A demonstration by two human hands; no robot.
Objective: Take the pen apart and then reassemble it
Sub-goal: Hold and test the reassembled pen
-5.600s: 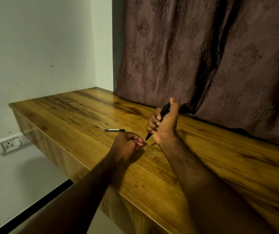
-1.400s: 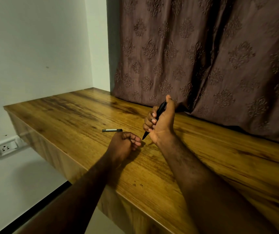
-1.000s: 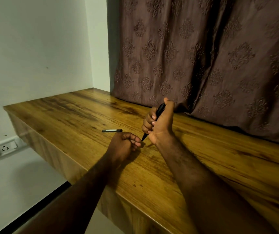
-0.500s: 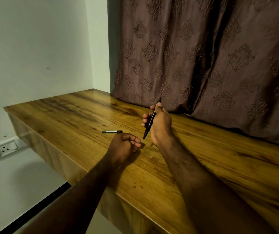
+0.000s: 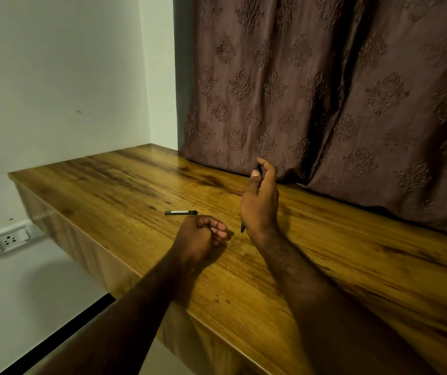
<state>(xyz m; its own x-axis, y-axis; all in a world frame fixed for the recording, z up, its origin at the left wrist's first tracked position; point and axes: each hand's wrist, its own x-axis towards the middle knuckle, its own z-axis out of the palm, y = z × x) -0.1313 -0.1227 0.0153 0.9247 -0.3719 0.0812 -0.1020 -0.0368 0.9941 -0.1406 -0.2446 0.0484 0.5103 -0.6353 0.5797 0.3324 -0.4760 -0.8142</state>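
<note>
My right hand [image 5: 259,204] holds a slim black pen [image 5: 242,228] nearly upright above the wooden table [image 5: 124,185]. The hand hides most of the pen; only its tip below the palm and its top end between thumb and fingers show. My left hand [image 5: 199,235] rests on the table as a loose fist just left of the pen's tip, and nothing can be seen inside it. A short black pen part [image 5: 181,212] lies flat on the table beyond my left hand, untouched.
A brown patterned curtain [image 5: 325,104] hangs along the back of the table, right behind my right hand. The table's left edge drops off beside a white wall with a socket [image 5: 11,240].
My right hand has turned its back toward me and now covers most of the pen, which stands more upright. The left hand and the loose part have not moved.
</note>
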